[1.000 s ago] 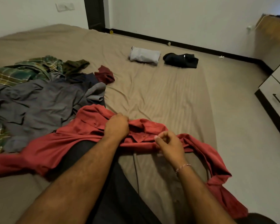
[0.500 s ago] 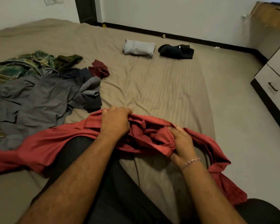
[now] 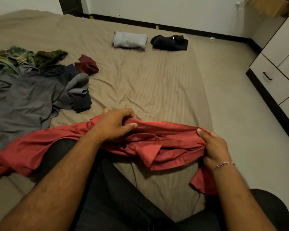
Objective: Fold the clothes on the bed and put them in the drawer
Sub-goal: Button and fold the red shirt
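Spread further apart since earlier: left hand (image 3: 114,125) and right hand (image 3: 213,147), both gripping red shirt (image 3: 157,142), stretched left-right across the bed (image 3: 148,80).

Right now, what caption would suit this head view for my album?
Both hands, left and right, grip a red shirt on the bed.

Both hands grip red shirt (image 3: 157,140) bunched over lap on bed (image 3: 148,84): left hand (image 3: 113,125) at its upper edge, right hand (image 3: 213,147) at right end. Unfolded clothes pile (image 3: 28,95) left of shirt; folded grey garment (image 3: 129,39) and black garment (image 3: 169,42) beyond it.
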The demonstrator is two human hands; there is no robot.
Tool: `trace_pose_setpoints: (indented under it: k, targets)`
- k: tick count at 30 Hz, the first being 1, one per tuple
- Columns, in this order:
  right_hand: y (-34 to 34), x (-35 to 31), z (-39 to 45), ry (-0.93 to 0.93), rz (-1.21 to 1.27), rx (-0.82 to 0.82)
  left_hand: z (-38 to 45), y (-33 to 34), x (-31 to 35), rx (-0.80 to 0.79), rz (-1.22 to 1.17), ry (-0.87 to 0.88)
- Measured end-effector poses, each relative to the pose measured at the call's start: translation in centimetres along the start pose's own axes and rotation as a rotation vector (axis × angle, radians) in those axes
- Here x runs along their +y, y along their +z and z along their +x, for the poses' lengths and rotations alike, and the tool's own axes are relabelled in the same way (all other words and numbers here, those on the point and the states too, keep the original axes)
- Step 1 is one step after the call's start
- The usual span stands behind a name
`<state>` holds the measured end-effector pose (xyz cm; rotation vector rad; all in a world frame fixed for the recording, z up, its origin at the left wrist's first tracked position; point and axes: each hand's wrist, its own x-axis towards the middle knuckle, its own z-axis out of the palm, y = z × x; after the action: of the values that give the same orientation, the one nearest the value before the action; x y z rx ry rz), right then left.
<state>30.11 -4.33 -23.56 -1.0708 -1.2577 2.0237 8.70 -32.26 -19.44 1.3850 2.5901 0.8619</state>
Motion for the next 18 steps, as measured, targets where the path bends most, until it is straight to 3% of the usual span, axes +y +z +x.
trace_pose_setpoints:
  k: [2, 4, 6, 9, 15, 18]
  targets:
    - [0.1, -0.2, 0.0, -0.067, -0.027, 0.018, 0.2, 0.2, 0.0, 0.005, 0.257, -0.022]
    - [0.1, -0.2, 0.1, -0.158, -0.132, 0.01, 0.3, 0.3, 0.2, 0.112, 0.363, -0.061]
    - [0.1, -0.3, -0.2, -0.168, -0.161, -0.07, 0.3, 0.0, 0.3, 0.227, 0.273, -0.126]
    - [0.4, -0.6, -1.0, -0.049, -0.007, -0.25, 0.3, -0.8, -0.5, 0.297, 0.16, -0.23]
    - [0.4, -0.2, -0.2, -0.043, 0.144, -0.016, 0.5, -2.4, -2.4, 0.249, 0.34, -0.245]
    - [-0.3, -0.4, -0.2, -0.222, -0.03, -0.117, 0.8, -3.5, -3.9, 0.302, 0.26, -0.332]
